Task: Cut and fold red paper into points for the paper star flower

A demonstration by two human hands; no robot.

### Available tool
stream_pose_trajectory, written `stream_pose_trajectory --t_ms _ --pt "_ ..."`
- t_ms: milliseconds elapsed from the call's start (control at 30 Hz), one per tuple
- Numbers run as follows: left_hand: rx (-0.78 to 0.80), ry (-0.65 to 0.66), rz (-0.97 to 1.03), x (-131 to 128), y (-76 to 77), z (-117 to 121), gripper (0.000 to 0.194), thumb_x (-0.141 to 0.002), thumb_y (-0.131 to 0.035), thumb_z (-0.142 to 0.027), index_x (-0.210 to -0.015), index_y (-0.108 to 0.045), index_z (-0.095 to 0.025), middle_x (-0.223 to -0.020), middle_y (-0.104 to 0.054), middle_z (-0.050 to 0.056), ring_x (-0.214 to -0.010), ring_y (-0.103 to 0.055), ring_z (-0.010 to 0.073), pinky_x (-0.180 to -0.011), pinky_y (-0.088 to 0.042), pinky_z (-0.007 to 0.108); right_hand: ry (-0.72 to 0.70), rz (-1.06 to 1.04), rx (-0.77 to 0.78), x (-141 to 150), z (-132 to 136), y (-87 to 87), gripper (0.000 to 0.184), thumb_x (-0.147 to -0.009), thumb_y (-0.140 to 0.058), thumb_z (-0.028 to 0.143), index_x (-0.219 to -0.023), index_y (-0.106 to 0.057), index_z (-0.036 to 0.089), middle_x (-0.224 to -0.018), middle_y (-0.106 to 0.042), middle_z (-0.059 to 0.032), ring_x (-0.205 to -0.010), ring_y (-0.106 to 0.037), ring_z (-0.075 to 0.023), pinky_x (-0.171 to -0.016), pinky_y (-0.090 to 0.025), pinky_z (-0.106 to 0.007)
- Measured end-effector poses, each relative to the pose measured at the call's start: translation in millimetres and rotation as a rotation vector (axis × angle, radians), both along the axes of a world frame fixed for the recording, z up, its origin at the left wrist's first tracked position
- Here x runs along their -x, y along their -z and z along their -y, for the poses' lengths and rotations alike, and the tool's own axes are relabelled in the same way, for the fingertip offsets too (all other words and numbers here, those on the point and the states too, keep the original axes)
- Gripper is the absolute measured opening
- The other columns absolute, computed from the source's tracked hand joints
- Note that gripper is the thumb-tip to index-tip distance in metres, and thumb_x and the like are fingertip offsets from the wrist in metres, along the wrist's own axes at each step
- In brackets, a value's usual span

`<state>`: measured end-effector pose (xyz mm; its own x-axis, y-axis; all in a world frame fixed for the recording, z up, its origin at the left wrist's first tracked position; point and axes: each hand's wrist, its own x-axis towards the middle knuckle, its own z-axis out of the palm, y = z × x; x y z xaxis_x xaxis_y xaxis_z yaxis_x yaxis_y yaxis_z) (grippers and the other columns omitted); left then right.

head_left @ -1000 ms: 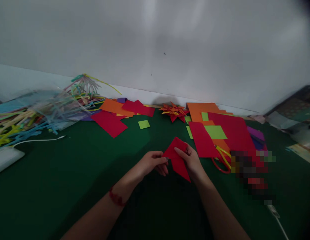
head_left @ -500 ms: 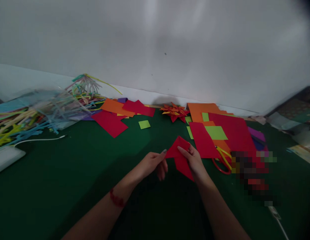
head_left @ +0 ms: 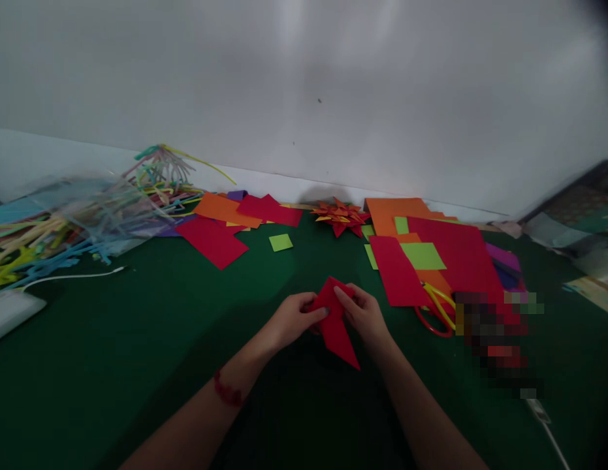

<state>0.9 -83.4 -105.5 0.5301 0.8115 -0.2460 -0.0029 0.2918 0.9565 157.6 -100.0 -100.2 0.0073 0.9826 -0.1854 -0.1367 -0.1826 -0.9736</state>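
A folded piece of red paper is held up over the green tabletop, its long tail pointing down toward me. My left hand pinches its left edge, thumb lying on the front face. On the upper right, my right hand grips the paper with the thumb pressed near the top point; its other fingers are partly behind the sheet. Beyond both hands sits a spiky red and orange paper flower. To the right of my right hand lie scissors with yellow and red handles.
At the right lie a large red sheet, an orange sheet and a green piece. Red paper and a small green square lie left. Pipe cleaners and a white device stand far left. A wall rises behind.
My left hand has closed on the red paper's left side. The paper and my right hand have shifted left and slightly down, and the paper's left corner is now folded in.
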Motion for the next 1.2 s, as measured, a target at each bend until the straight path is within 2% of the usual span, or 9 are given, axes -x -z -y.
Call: stream_pose_trajectory --t_ms 100,233,433,633,733,767,833,967,1200 --pt "-0.03 -0.115 -0.103 1 4.1 -3 0.027 -0.076 -0.053 -0.043 -0.076 -0.053 -0.015 -0.066 -0.062 0.003 -0.058 -0.061 0.0144 -0.054 -0.046 0.024 0.09 0.02 -0.003 -7 -1 -2.7 0.028 -0.069 -0.062 0.045 -0.072 -0.053 0.019 -0.043 -0.041 0.0082 -0.033 -0.03 -0.0056 -0.034 -0.02 -0.02" --pt "-0.063 -0.325 -0.166 4 4.4 -7 0.031 -0.077 -0.053 -0.045 -0.083 -0.053 -0.015 -0.078 -0.064 0.007 -0.062 -0.061 0.0146 -0.052 -0.046 0.024 0.185 0.05 -0.09 -15 -2 -7.0 0.029 -0.073 -0.058 0.043 -0.088 -0.058 0.019 -0.055 -0.056 0.0018 -0.042 -0.044 -0.0096 -0.039 -0.031 -0.021" --pt "0.075 -0.077 0.202 -3 -8.4 0 0.043 -0.074 -0.06 -0.038 -0.109 -0.051 -0.014 -0.108 -0.059 0.014 -0.091 -0.06 0.0225 -0.07 -0.05 0.032 0.047 0.228 -0.154 -10 0 -5.5 0.032 -0.069 -0.056 0.023 -0.101 -0.06 0.024 -0.064 -0.06 0.002 -0.042 -0.047 -0.0092 -0.038 -0.033 -0.021" --pt "0.07 -0.277 0.133 2 -6.6 -4 0.028 -0.073 -0.062 -0.032 -0.092 -0.058 -0.011 -0.086 -0.064 0.008 -0.079 -0.061 0.0179 -0.068 -0.05 0.029 -0.194 0.223 -0.176 1 6 -7.1 0.041 -0.075 -0.049 0.023 -0.115 -0.052 0.028 -0.085 -0.064 -0.0013 -0.049 -0.055 -0.0097 -0.043 -0.039 -0.022" --pt "0.065 -0.322 0.101 6 -5.5 -8 0.022 -0.073 -0.062 -0.03 -0.086 -0.058 -0.013 -0.081 -0.064 0.005 -0.074 -0.061 0.016 -0.066 -0.049 0.027 -0.126 0.09 -0.156 -5 2 -8.6 0.059 -0.076 -0.052 0.03 -0.13 -0.029 0.034 -0.104 -0.061 -0.0036 -0.047 -0.055 -0.0091 -0.044 -0.042 -0.024" --pt "0.065 -0.324 0.1 6 -5.6 -8 0.021 -0.073 -0.062 -0.03 -0.084 -0.058 -0.013 -0.08 -0.064 0.005 -0.073 -0.061 0.0158 -0.065 -0.049 0.028 -0.069 0.061 -0.145 -8 0 -8.2 0.058 -0.077 -0.052 0.033 -0.13 -0.028 0.033 -0.106 -0.061 -0.0043 -0.046 -0.055 -0.0089 -0.044 -0.042 -0.025" --pt "0.063 -0.314 0.104 4 -5.6 -7 0.02 -0.072 -0.063 -0.03 -0.082 -0.058 -0.013 -0.078 -0.063 0.004 -0.07 -0.06 0.0155 -0.063 -0.049 0.028 -0.004 0.066 -0.096 -12 -3 -5.8 0.043 -0.078 -0.05 0.04 -0.118 -0.042 0.026 -0.096 -0.063 -0.0044 -0.047 -0.054 -0.0094 -0.043 -0.041 -0.024" --pt "0.039 -0.33 0.117 -1 -2.3 -3 0.02 -0.07 -0.064 -0.03 -0.081 -0.058 -0.013 -0.076 -0.062 0.003 -0.067 -0.059 0.0134 -0.061 -0.048 0.025 -0.127 0.147 -0.042 -10 -4 0.4 0.026 -0.074 -0.058 0.041 -0.085 -0.057 0.018 -0.068 -0.061 -0.0006 -0.053 -0.054 -0.0109 -0.044 -0.04 -0.021" --pt "0.003 -0.378 0.104 -2 2.8 -4 0.024 -0.072 -0.061 -0.036 -0.079 -0.061 -0.013 -0.074 -0.062 0.003 -0.067 -0.059 0.0145 -0.062 -0.047 0.026 -0.214 0.176 -0.065 -1 1 0.6 0.026 -0.072 -0.061 0.038 -0.089 -0.056 0.02 -0.083 -0.063 -0.0024 -0.07 -0.058 -0.0143 -0.051 -0.043 -0.022"
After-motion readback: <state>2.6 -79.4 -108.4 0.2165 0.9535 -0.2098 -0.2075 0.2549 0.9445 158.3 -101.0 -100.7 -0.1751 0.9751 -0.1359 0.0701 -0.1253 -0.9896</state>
